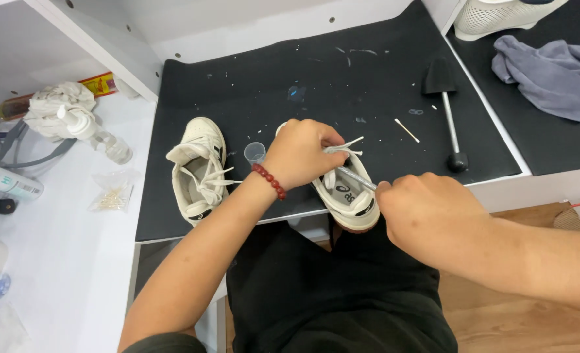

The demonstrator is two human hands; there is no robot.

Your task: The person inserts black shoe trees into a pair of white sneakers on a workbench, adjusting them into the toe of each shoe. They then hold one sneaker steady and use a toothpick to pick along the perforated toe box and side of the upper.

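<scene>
Step in hand: working a slim metal tool (357,178) into the lace area of a white sneaker (350,196), judged from how both hands sit on it.
Sneaker position: on the near edge of the black mat (316,85) on the worktop, heel end hanging just over the lap, toe end hidden under the left hand.
Left hand (301,151): closed down over the front of the sneaker, pinning it; white lace ends (343,146) sticking out from under the fingers to the right. Red bead bracelet (268,181) at the wrist.
Right hand (427,212): curled into a closed grip around the near end of the metal tool, tip aimed up toward the tongue and laces.
Doing it well: keep the left hand pressing the shoe flat so it cannot slide off the mat edge; keep the tool shallow and pointed away from the left fingers; probably best with short, controlled strokes, lace ends held clear of the tip.
Risk: tool slipping toward the pinning hand; shoe tipping off the edge.
Nearby: second sneaker (198,170) just to the left, laces loose; small clear cup (255,152) between the two shoes; cotton swab (406,130) and black shoe tree (448,111) farther right; grey cloth (551,72) well apart at upper right.
</scene>
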